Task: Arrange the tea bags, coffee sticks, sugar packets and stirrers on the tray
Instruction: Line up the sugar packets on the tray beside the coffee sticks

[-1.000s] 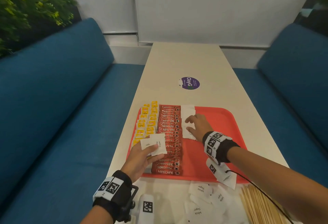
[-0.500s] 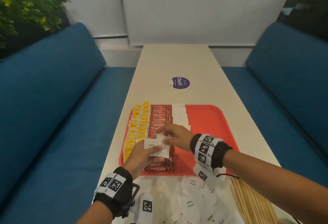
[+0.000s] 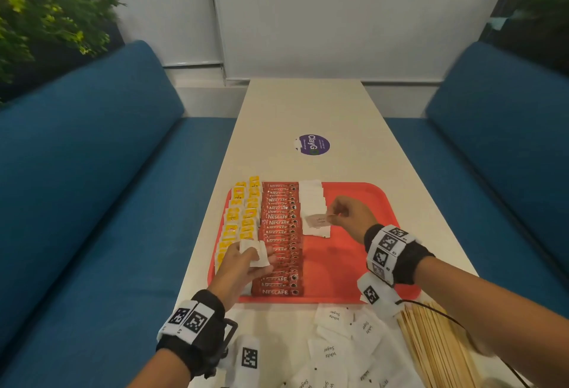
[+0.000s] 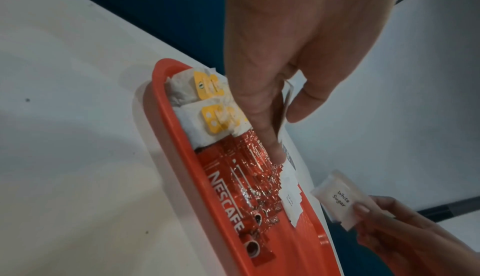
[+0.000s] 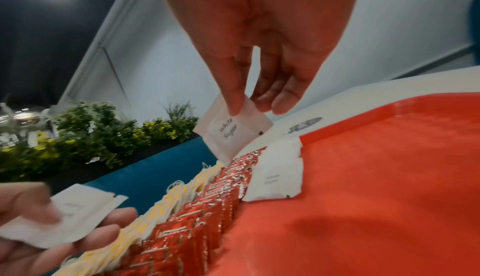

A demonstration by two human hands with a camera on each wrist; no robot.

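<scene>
A red tray (image 3: 354, 252) holds a column of yellow-tagged tea bags (image 3: 243, 215), a column of red Nescafe coffee sticks (image 3: 278, 240) and a shorter column of white sugar packets (image 3: 312, 203). My right hand (image 3: 348, 213) pinches one white sugar packet (image 3: 317, 220) (image 5: 231, 132) by its corner just above the near end of that sugar column. My left hand (image 3: 243, 261) holds a small stack of sugar packets (image 3: 255, 252) (image 5: 64, 216) over the coffee sticks. Wooden stirrers (image 3: 437, 347) lie on the table at the near right, off the tray.
Loose white sugar packets (image 3: 335, 347) are scattered on the table (image 3: 308, 110) in front of the tray. A round purple sticker (image 3: 314, 145) lies beyond the tray. Blue bench seats (image 3: 92, 203) flank the table; plants (image 3: 37, 18) stand at the far left.
My right hand took a sugar packet from the stack in my left hand and carried it right, over the sugar column. The left hand stayed over the coffee sticks.
</scene>
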